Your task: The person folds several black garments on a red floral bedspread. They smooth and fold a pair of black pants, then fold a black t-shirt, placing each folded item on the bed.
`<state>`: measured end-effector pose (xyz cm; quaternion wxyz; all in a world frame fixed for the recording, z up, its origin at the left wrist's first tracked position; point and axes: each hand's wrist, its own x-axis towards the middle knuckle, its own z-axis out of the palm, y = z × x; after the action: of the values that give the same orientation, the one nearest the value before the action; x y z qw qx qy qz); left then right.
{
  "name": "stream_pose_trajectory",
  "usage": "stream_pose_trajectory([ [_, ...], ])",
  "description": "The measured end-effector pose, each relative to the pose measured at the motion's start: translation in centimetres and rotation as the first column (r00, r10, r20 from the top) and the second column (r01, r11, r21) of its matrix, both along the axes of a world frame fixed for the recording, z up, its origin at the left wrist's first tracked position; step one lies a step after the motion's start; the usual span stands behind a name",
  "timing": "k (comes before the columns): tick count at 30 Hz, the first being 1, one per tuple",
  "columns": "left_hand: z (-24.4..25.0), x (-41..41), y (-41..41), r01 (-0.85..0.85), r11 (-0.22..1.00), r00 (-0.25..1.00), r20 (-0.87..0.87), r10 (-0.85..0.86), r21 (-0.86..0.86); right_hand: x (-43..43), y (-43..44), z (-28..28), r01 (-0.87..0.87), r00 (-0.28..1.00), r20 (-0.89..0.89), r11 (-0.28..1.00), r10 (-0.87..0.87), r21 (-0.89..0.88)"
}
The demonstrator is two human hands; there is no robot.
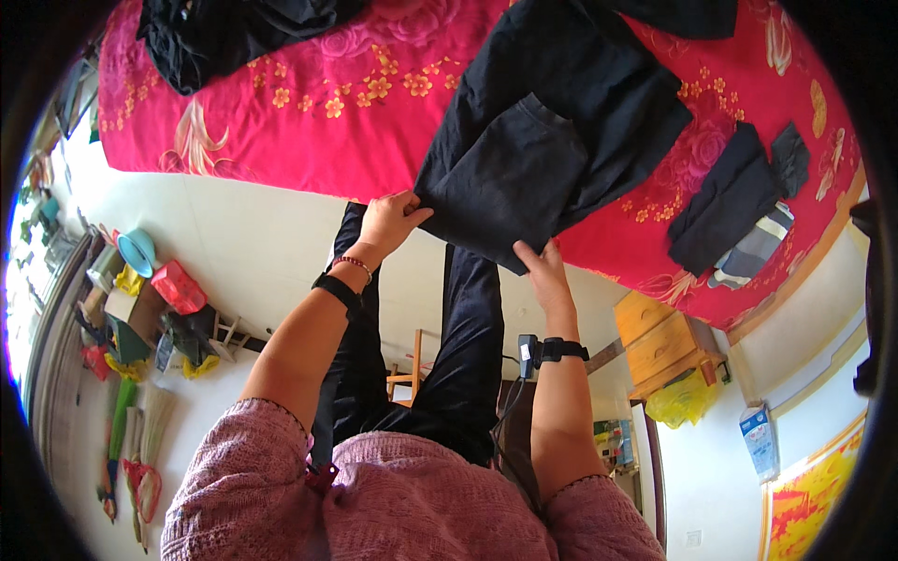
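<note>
A pair of black trousers (561, 105) lies on a red flowered bedspread (295, 140), with one part folded over on top. My left hand (393, 221) pinches the near left corner of the dark cloth between thumb and fingers. At the near right corner, my right hand (546, 270) grips the same cloth, its thumb on top. The cloth's near edge stretches between both hands, just past the bed's edge. Each wrist wears a black strap; a small device with a cable is at the right one.
Folded dark clothes (726, 200) and a grey striped cloth (754, 249) lie at the bed's right. A crumpled black garment (231, 35) is at the upper left. A wooden cabinet (656, 343) stands at right below the bed; brooms (151, 435), bags and a blue basin (136, 252) are at left.
</note>
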<state>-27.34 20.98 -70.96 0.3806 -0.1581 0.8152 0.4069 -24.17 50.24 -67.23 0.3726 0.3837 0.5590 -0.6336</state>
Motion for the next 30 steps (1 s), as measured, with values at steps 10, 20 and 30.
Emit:
stream_pose_trajectory([
  [10,0.2,1.2,0.1,0.238,0.950,0.961,-0.088,-0.260,-0.204,1.9,1.5,-0.1,-0.835,0.546,0.471,0.402,0.693,0.376],
  [20,2.2,-2.0,10.0,0.707,0.692,0.395,-0.732,-0.555,-0.144,-12.5,-3.7,-0.1,-0.208,0.103,-0.260,0.276,0.960,0.938],
  [30,-4.6,-5.2,9.2,0.836,0.481,0.251,-0.595,-0.764,-0.265,-20.0,0.7,-7.9,-0.194,-0.031,-0.101,0.093,0.994,0.977],
])
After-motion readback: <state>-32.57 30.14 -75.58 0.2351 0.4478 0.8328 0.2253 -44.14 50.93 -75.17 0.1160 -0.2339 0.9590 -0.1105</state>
